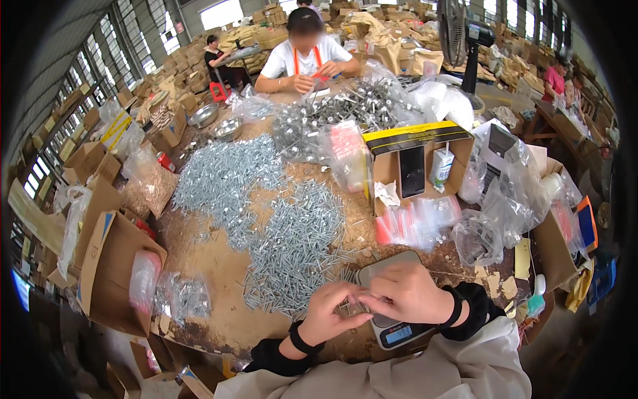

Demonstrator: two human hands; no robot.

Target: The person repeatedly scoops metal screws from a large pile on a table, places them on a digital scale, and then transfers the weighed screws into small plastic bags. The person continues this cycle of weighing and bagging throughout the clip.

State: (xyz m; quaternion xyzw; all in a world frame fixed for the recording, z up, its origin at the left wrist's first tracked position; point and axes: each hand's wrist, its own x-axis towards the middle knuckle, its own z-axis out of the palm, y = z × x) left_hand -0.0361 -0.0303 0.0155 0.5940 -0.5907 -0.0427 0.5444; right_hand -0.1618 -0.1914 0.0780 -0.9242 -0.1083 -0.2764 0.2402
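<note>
Just above the near edge of the table, my left hand (331, 310) and my right hand (407, 291) meet fingertip to fingertip. Both are closed in a pinch on what looks like a small clear plastic bag (352, 306), mostly hidden by the fingers. Under my right hand sits a grey digital scale (389, 265) with a lit display (399, 334). Beyond my left hand spreads a big pile of silvery screws (292, 246). Red-edged clear zip bags (419, 223) lie in a stack past the scale.
An open carton (420, 137) holds a phone and a bottle. Another carton (113, 272) stands left, near bagged metal parts (183, 296). Farther back are more screws (229, 173) and dark metal hardware (345, 110). Across the table a person (307, 53) handles something red. A fan (465, 46) stands behind.
</note>
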